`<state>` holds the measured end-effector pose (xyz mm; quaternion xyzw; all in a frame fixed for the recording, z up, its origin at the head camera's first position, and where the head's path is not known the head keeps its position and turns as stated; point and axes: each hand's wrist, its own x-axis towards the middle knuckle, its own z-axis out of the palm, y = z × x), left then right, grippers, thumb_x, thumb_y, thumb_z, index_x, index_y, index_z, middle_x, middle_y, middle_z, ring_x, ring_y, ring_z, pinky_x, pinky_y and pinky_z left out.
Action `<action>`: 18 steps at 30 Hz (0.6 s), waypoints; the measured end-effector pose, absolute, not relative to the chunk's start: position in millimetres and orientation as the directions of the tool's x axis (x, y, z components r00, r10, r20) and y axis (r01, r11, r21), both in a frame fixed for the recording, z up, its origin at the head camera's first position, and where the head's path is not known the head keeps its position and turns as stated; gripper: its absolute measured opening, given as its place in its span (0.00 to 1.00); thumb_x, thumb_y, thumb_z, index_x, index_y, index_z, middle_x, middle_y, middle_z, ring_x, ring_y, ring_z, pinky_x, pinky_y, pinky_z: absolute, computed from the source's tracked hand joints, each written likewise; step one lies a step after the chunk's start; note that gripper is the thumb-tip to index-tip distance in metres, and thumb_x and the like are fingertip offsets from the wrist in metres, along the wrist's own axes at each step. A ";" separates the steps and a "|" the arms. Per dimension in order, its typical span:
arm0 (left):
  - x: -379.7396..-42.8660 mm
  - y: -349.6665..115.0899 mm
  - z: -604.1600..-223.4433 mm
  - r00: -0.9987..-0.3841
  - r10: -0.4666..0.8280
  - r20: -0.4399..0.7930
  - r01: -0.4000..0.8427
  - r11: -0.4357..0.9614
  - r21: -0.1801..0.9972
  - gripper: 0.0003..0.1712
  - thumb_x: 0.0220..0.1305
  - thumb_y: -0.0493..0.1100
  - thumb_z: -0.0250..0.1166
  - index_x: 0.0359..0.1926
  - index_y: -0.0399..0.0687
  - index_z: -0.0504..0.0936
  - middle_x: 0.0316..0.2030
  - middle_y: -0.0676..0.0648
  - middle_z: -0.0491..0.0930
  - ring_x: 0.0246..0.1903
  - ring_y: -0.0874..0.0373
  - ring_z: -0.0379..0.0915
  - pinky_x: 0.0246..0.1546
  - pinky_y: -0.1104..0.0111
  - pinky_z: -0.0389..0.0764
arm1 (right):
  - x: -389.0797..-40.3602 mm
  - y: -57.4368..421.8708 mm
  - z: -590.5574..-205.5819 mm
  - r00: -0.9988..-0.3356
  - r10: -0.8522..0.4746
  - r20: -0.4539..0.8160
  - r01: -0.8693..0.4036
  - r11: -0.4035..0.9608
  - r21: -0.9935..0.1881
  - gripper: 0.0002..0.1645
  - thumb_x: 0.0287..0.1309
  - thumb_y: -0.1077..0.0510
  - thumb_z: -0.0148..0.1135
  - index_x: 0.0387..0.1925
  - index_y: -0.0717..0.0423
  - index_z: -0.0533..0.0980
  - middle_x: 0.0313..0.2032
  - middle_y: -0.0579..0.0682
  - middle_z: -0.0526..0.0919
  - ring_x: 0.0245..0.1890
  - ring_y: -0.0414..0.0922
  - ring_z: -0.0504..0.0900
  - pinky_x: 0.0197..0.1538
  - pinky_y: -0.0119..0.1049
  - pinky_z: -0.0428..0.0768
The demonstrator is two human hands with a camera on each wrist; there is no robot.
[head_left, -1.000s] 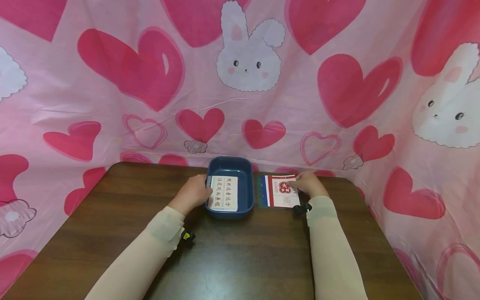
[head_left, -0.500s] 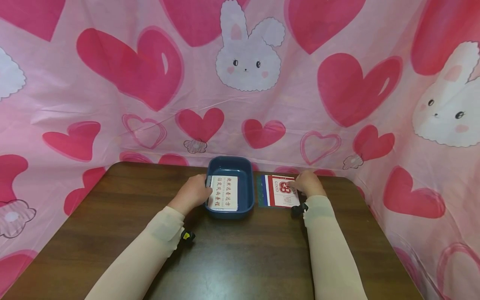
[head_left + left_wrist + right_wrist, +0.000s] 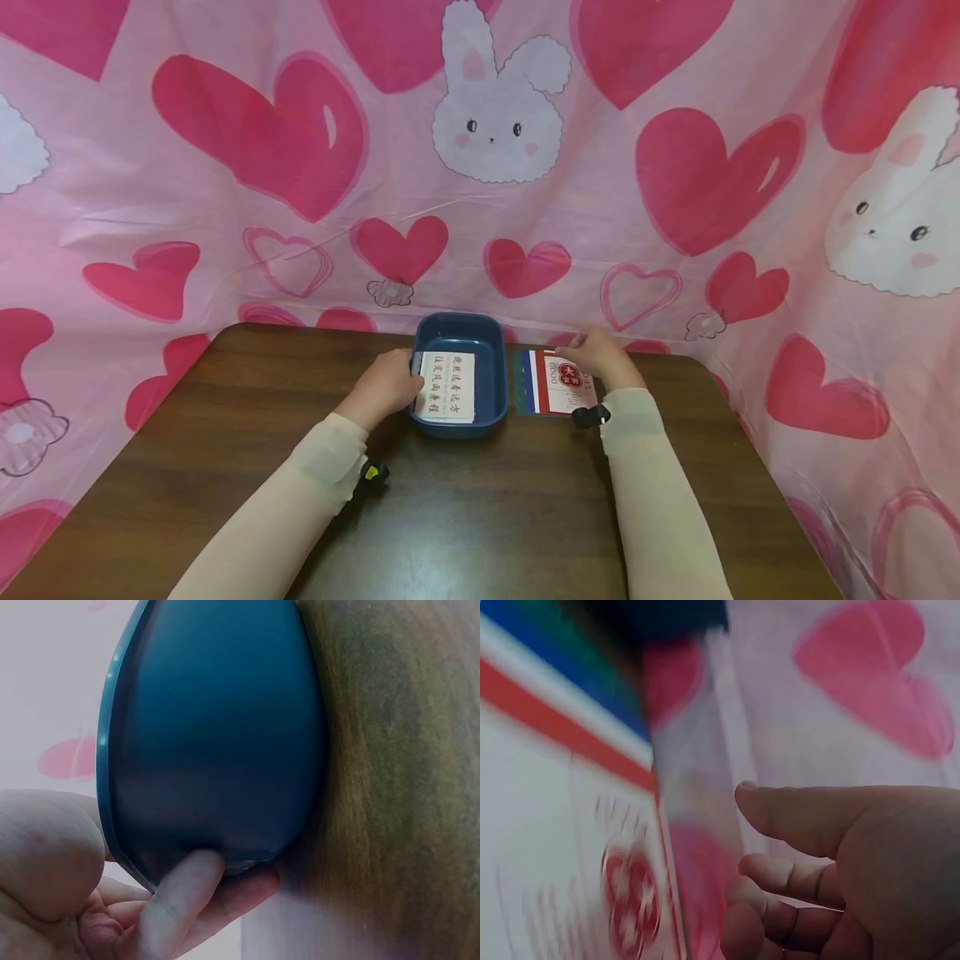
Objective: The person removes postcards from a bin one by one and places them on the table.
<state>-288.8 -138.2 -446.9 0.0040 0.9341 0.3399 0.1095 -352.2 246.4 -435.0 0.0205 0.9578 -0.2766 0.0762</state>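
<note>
In the head view, my left hand (image 3: 384,389) grips the left side of a blue plastic bin (image 3: 492,375), thumb at its rim. The left wrist view has the fingers (image 3: 184,892) under the bin's outer wall. Inside the bin lies a white card with brown Chinese writing (image 3: 447,387). Just right of it, a fanned stack of cards (image 3: 551,387) lies on the table; its top card is white and red with a round red emblem. My right hand (image 3: 606,360) is at the stack's far edge. In the right wrist view its thumb and fingers are apart, nothing between them.
The brown wooden table (image 3: 480,517) reaches back to a pink cloth (image 3: 300,208) printed with hearts and rabbits. This cloth hangs close behind the bin and along both sides. Dark wrist cameras sit on both wrists.
My right hand has moved from the right side of the card stack to its far edge, slightly up and left, its fingers off the emblem. My left hand and the bin stay put.
</note>
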 end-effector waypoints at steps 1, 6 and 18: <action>-288.7 -138.5 -446.8 -0.976 0.083 -0.202 -0.067 0.769 0.635 0.30 0.80 0.43 0.67 0.76 0.34 0.77 0.64 0.34 0.86 0.54 0.40 0.83 0.72 0.39 0.83 | -351.6 240.4 -432.0 -0.988 -0.026 -0.149 0.060 0.838 -0.542 0.23 0.75 0.41 0.72 0.44 0.58 0.83 0.42 0.56 0.85 0.43 0.52 0.80 0.43 0.42 0.81; -288.3 -140.6 -445.6 -0.975 0.084 -0.205 -0.069 0.765 0.641 0.30 0.81 0.42 0.67 0.76 0.34 0.77 0.63 0.34 0.86 0.54 0.41 0.83 0.71 0.40 0.84 | -346.2 206.9 -417.9 -0.984 -0.118 -0.132 -0.010 0.781 -0.624 0.24 0.75 0.42 0.74 0.53 0.58 0.84 0.49 0.58 0.88 0.45 0.52 0.82 0.46 0.42 0.87; -292.3 -138.3 -448.7 -0.971 0.083 -0.223 -0.078 0.777 0.625 0.32 0.81 0.43 0.67 0.78 0.35 0.75 0.67 0.34 0.85 0.57 0.40 0.82 0.74 0.39 0.82 | -343.7 134.9 -396.5 -0.946 -0.291 -0.145 -0.109 0.703 -0.703 0.27 0.72 0.41 0.77 0.61 0.52 0.84 0.42 0.55 0.91 0.37 0.53 0.92 0.43 0.45 0.94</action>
